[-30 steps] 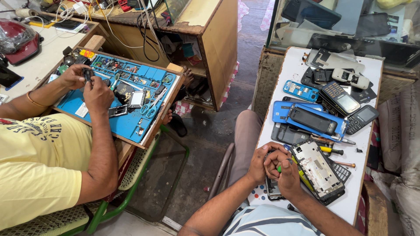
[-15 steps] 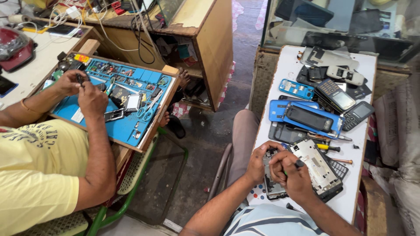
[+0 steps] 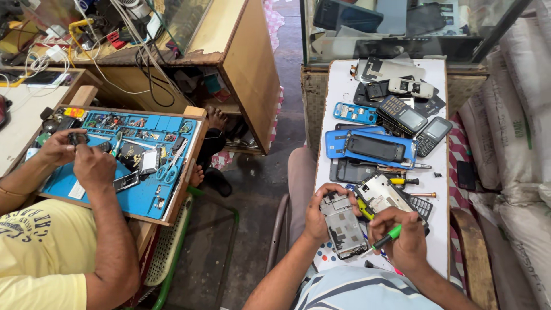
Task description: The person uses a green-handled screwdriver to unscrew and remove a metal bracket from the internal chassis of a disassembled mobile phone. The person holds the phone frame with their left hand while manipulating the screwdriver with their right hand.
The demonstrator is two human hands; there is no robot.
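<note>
My left hand (image 3: pixel 317 213) grips an opened phone body (image 3: pixel 343 225) with its circuit board showing, held at the near end of a white table (image 3: pixel 344 86). My right hand (image 3: pixel 403 236) holds a green-handled screwdriver (image 3: pixel 383 239), its tip close to the lower right edge of the phone body. Just beyond my hands lies another stripped phone frame (image 3: pixel 380 194).
Several phones, blue cases, a keypad phone (image 3: pixel 402 113) and small screwdrivers (image 3: pixel 408 181) cover the table. At left a person in a yellow shirt (image 3: pixel 40 252) works with both hands over a blue repair mat (image 3: pixel 135 166). Sacks (image 3: pixel 516 115) stand at right, a glass cabinet (image 3: pixel 396 28) behind.
My hands have come apart: the left now holds the phone body alone and the right has drawn back with the green screwdriver. The view has shifted slightly. The other person keeps working at the mat.
</note>
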